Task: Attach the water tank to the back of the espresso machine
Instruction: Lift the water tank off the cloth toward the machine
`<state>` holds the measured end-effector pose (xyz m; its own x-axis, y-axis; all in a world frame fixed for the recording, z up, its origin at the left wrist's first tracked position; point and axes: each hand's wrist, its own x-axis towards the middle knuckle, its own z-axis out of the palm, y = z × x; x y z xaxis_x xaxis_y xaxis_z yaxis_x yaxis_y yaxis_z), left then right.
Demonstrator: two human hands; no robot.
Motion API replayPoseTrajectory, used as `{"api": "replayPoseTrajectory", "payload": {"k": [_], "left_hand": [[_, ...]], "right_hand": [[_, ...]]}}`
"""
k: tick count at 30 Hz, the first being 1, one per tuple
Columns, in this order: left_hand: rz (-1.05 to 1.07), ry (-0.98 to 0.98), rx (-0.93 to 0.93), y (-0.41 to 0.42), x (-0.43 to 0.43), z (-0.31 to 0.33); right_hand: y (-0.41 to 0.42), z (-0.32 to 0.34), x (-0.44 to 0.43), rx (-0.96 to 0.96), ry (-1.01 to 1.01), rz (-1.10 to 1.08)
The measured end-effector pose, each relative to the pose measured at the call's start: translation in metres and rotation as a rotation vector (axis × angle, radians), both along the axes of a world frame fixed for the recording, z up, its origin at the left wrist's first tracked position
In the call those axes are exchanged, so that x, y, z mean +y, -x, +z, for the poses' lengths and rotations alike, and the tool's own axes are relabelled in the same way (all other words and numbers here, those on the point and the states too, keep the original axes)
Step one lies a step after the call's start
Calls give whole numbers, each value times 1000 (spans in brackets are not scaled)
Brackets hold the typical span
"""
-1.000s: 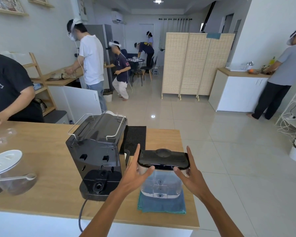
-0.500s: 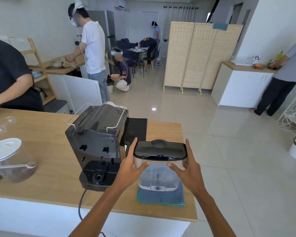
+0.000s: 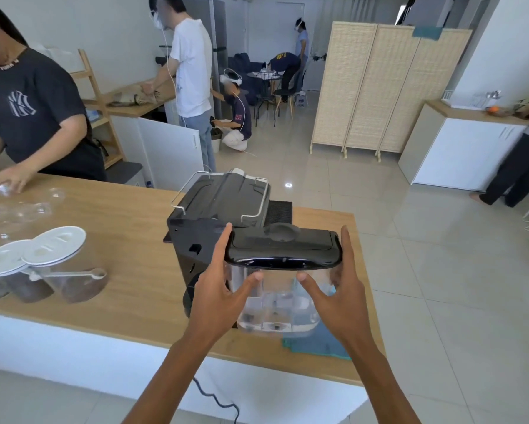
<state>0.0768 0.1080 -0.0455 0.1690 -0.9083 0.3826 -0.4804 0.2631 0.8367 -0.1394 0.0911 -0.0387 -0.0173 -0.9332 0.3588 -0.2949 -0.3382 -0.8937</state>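
A clear water tank (image 3: 277,304) with a glossy black lid hangs in the air above the wooden counter (image 3: 128,240). My left hand (image 3: 217,289) clasps its left side and my right hand (image 3: 336,289) clasps its right side, thumbs on the near face. The black espresso machine (image 3: 220,206) stands on the counter with its back toward me. The tank is just in front of and to the right of that back, overlapping its lower right part. The machine's base socket is mostly hidden by my left hand and the tank.
A teal cloth (image 3: 318,344) lies on the counter under the tank. Clear jars with white lids (image 3: 55,249) stand at the left. A person in a black shirt (image 3: 34,117) works at the counter's far left. A black cable (image 3: 217,399) hangs off the front edge.
Both hands have lifted the tank off the teal cloth and carried it up and left toward the machine's back. The camera has moved closer and shifted left.
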Motion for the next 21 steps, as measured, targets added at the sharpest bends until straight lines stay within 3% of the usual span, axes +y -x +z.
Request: {"api": "replayPoseTrajectory", "payload": {"k": [12, 21], "left_hand": [[-108, 12, 32, -112, -17, 4], [-85, 14, 2, -139, -33, -8]], "right_hand": [[-113, 6, 1, 13, -28, -12], [-148, 2, -10, 76, -19, -48]]}}
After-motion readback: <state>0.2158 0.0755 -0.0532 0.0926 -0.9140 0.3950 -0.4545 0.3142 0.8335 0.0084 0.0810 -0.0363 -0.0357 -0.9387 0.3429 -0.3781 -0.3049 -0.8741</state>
